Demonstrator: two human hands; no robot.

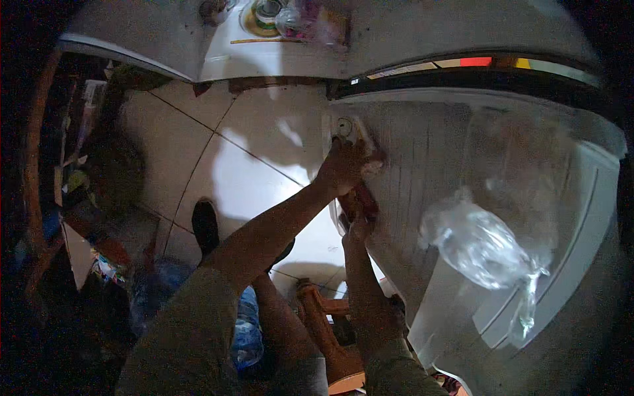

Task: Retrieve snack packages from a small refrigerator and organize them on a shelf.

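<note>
My left hand reaches across from the left, fingers curled down at the edge of a pale ribbed surface. Just past its fingers lies a pale object with a round mark. Closer to me, my right hand grips a dark red object; shadow and blur hide what it is. The upper end of that object meets the underside of my left hand. Whether the left fingers hold anything is hidden. A knotted clear plastic bag rests farther right.
Beyond the tiled floor, a white surface bears a jar on a plate, a thin stick and plastic packaging. Below are a dark shoe, wooden furniture and a blue plastic item. Clutter fills the dim left side.
</note>
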